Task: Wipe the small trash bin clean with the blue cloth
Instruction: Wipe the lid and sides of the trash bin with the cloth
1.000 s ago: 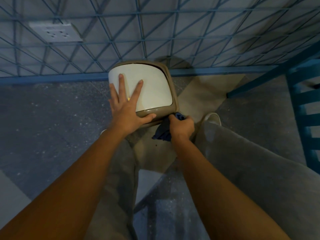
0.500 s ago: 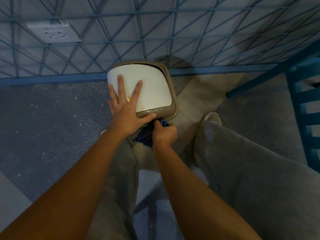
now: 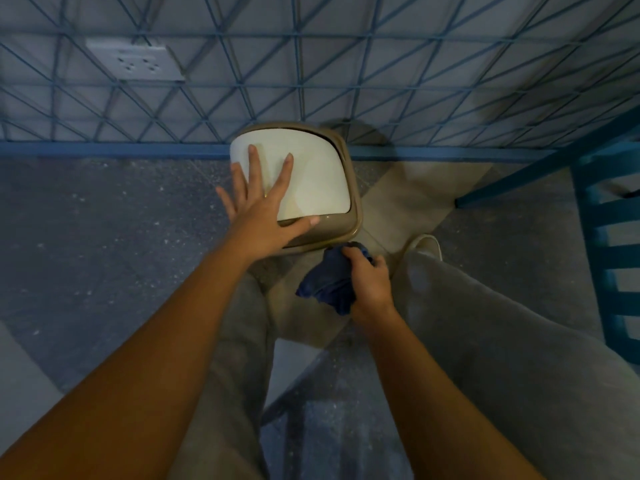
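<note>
While the left hand (image 3: 263, 216) lies flat and spread on the small trash bin (image 3: 349, 223), the right hand (image 3: 369, 285), clenching the blue cloth (image 3: 323, 282), sits just below its near-right corner.

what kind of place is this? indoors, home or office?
Indoors, probably a home room or small office corner; hard to say which. Cues: a white wall socket on a wall patterned with blue triangular lines, a speckled grey floor, and a small tan trash bin with a white lid against the blue skirting.
</note>
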